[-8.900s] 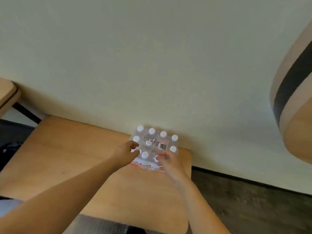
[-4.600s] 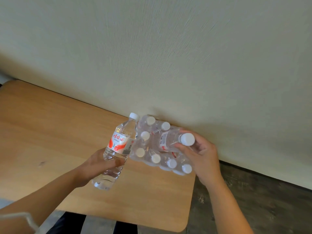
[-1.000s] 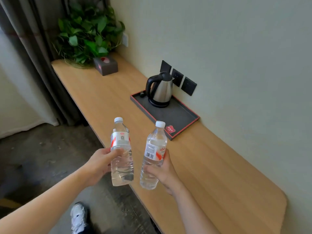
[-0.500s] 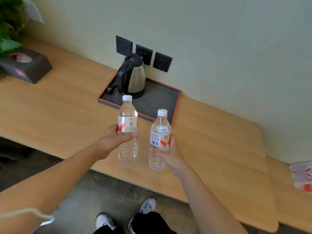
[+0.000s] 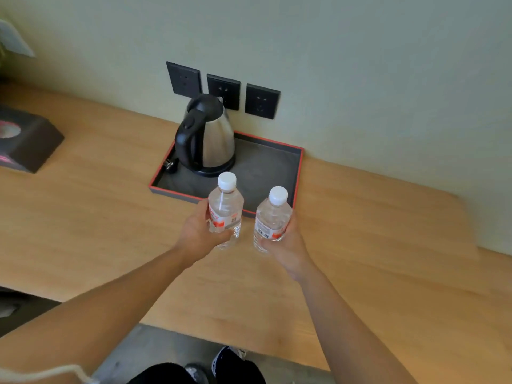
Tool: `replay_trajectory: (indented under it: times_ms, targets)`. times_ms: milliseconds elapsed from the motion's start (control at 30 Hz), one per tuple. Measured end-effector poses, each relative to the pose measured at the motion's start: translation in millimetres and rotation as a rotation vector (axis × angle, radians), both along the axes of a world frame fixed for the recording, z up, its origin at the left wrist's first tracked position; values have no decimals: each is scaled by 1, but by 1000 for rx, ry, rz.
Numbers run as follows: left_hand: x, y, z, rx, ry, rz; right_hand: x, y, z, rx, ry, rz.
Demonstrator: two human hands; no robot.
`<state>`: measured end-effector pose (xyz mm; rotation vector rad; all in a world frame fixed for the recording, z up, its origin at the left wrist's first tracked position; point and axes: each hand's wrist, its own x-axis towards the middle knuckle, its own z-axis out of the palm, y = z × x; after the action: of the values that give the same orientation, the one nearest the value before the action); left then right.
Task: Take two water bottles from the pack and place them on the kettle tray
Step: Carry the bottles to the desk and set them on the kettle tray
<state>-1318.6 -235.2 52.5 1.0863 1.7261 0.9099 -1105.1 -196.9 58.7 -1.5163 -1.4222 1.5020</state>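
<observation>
I hold two clear water bottles with white caps and red-and-white labels, both upright above the wooden counter. My left hand [image 5: 198,234] grips the left bottle [image 5: 225,210]. My right hand [image 5: 288,245] grips the right bottle [image 5: 273,217]. Both bottles hover at the near edge of the dark kettle tray [image 5: 277,164], which has a red rim. A steel kettle [image 5: 207,137] with a black handle stands on the tray's left half. The bottle pack is out of view.
The wooden counter [image 5: 374,231] runs along a pale wall with three black sockets [image 5: 223,90] behind the kettle. A dark tissue box [image 5: 26,141] sits at the far left. My shoes and the floor show below the counter's near edge.
I have stepped closer to the counter. Both hands have carried the bottles forward, from over the counter's front to the tray's near edge. The pack has left the view.
</observation>
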Motion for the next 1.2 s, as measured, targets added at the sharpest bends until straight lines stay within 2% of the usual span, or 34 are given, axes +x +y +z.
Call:
replay_trajectory:
  times_ms: [167,300,567,700,800,933,1067,1200]
  targets:
    - [2,9,-8,69,-30,10,-9,11,-4,17,28,5]
    - [-7,14,-12,95,-60,-111,-16,14,1,21,3,10]
    - [-39,32,-9,28,-96,-438,-27,-1,17,-61,-64,-20]
    - [-54,33,1,104,-99,-535,-28,-17,34,-90,-98,-106]
    - [-66,37,22,201,-86,-549,-28,-27,58,-15,-162,-199]
    - [-69,44,61,359,-20,-577,-33,-32,97,189,-223,-234]
    - [-56,45,94,541,158,-644,-33,-25,125,440,-493,-47]
    - [-41,42,104,602,405,-671,-33,-14,132,510,-726,186]
